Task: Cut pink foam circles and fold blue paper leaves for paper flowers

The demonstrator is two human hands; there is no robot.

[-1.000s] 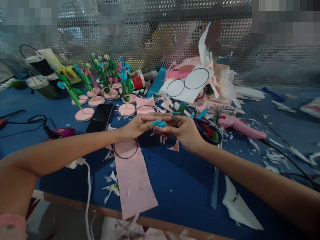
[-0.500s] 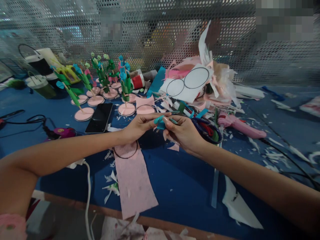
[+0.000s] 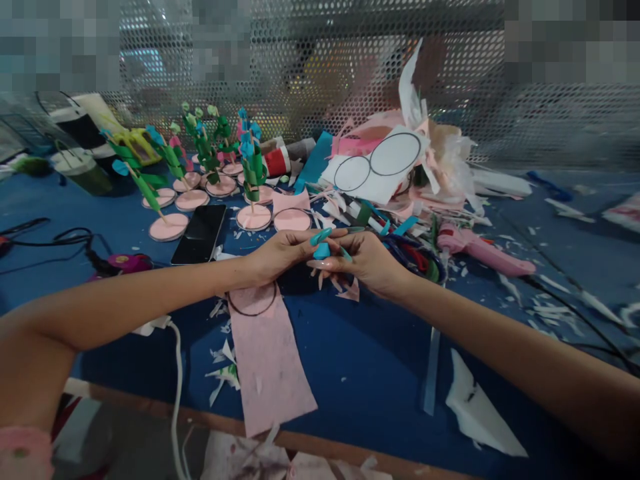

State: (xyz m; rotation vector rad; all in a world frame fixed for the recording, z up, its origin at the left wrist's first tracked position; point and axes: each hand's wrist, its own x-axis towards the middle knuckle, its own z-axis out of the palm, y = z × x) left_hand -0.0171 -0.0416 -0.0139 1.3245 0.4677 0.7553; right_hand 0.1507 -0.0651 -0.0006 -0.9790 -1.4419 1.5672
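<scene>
Above the blue table, my left hand (image 3: 280, 257) and my right hand (image 3: 371, 263) meet at the fingertips. Between them is a small turquoise piece (image 3: 321, 251), looking like folded paper or felt, pinched by the fingers of both. Long nails and overlapping fingers hide part of it. Under my left wrist lies a pink strip (image 3: 270, 367) with a dark circle drawn on it. Behind my hands stand several small craft flowers (image 3: 253, 167) with green leaves and blue tops, on round pink bases (image 3: 254, 217).
A black phone (image 3: 199, 233) lies left of my hands. To the right are a pink glue gun (image 3: 485, 250) with its cord, and a roll of tape (image 3: 430, 260). Paper scraps (image 3: 395, 180) pile up at the back against a perforated metal screen (image 3: 310, 80). A white cable (image 3: 177, 373) hangs over the front edge.
My fingers have shifted around the turquoise piece, pinching and turning it. My right fingers came up over it, then lowered and spread below. The things on the table stay put.
</scene>
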